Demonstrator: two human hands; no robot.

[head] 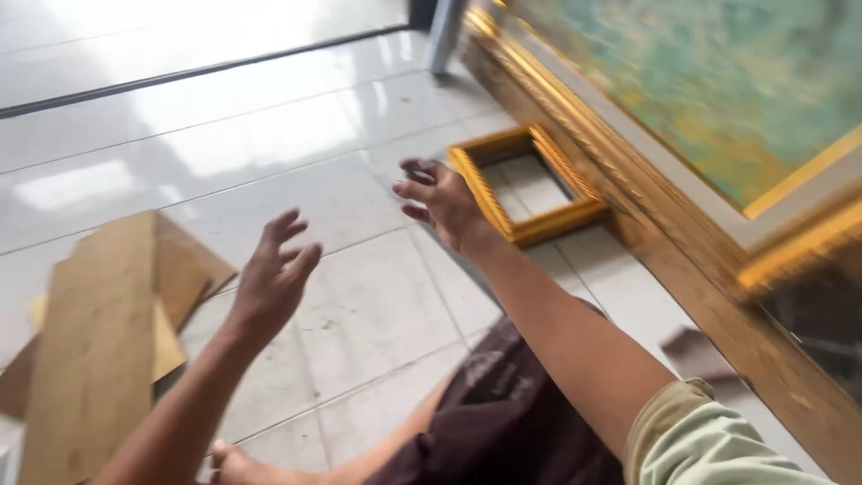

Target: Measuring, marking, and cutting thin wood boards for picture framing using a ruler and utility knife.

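Small gilt frame [530, 184] lies flat on the pale tiled floor [269, 135], empty, tile showing through its opening. It sits just beyond the right hand [444, 205], whose fingers are loosely curled and open, close to the frame's near left rail; whether they touch it I cannot tell. Left hand [272, 278] raised well to the left, fingers spread, holding nothing, apart from the right. Flat wooden boards [99, 341] lie left of the left hand. A large framed painting [718, 99] leans to the right of the right arm. Judged: a reach toward the small frame, grip not yet made. Closing on a rail would call for the fingers to settle over the moulding's edge.
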